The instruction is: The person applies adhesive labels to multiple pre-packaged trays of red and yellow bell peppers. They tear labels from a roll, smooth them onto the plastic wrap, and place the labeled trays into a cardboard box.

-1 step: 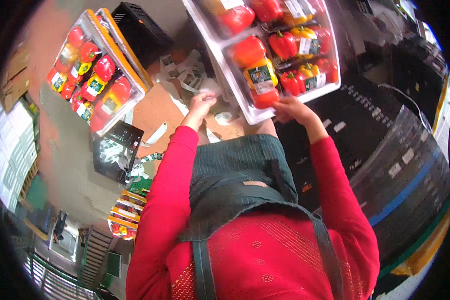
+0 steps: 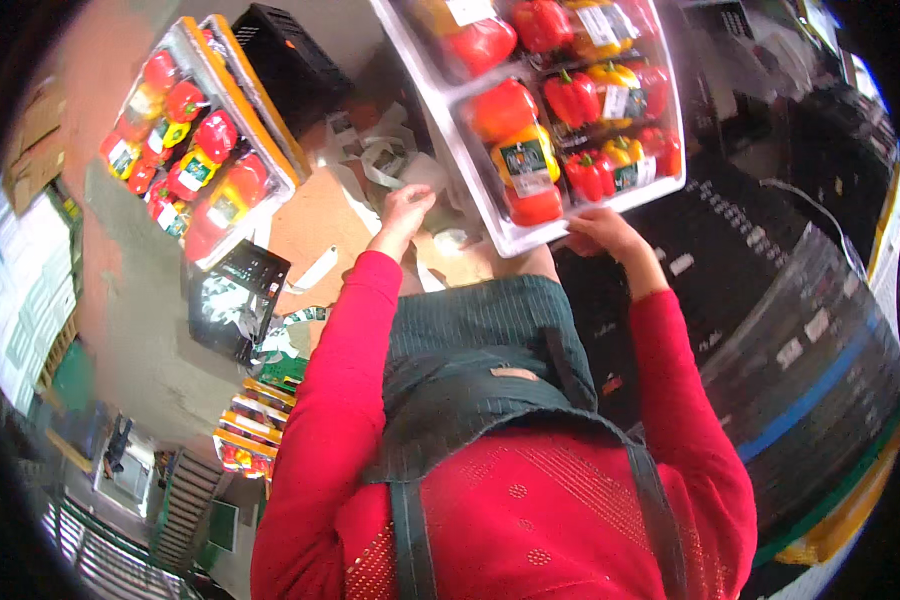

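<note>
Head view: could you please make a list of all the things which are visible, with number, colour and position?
Near tray: one, white, top centre
Peppers: many, red and yellow, in the trays
Left trays: at least two, orange-edged, upper left
Small tray stack: one, orange-edged, lower left
Black crate: one, behind the left trays
Black bin: one, white scraps inside, left
Paper strips: several, white, centre left
Dark stack: count unclear, black with blue band, right
Apron: one, dark green, lower centre
Sleeves: two, red
Left hand: one, left of the near tray
Right hand: one, at its lower edge
Blurred rim items: cannot tell
</note>
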`<state>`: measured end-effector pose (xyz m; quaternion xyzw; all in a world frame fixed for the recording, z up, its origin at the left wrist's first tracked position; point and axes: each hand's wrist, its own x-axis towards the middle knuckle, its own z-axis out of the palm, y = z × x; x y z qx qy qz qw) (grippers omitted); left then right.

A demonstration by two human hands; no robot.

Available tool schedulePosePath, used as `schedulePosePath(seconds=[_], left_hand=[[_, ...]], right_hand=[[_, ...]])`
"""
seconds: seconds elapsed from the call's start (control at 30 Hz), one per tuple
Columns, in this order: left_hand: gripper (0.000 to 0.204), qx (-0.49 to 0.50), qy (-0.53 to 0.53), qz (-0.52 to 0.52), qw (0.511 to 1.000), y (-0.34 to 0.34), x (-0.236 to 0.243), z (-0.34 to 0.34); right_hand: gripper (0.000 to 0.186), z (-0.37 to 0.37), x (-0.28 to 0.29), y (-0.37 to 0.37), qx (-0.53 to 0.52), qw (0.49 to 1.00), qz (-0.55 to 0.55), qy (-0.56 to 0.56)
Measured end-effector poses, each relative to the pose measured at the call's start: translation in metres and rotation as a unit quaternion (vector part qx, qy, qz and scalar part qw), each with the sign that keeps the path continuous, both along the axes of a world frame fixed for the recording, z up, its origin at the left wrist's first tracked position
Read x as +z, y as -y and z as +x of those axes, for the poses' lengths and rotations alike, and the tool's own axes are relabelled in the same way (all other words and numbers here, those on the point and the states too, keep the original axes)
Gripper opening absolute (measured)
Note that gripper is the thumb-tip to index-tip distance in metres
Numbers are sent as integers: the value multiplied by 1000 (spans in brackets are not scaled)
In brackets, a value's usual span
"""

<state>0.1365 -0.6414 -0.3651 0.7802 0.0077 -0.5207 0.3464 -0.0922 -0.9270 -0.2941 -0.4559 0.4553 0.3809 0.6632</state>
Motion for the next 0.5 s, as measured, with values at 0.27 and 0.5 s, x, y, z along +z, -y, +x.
schedulePosePath(seconds=[0.27, 0.5], left_hand=[[69, 251, 26, -129, 959, 94, -11, 25], [61, 302, 2, -201, 932, 115, -41, 36]], right_hand=[[46, -49, -111, 235, -153, 826, -537, 72], [56, 33, -142, 296, -42, 929, -365, 39]])
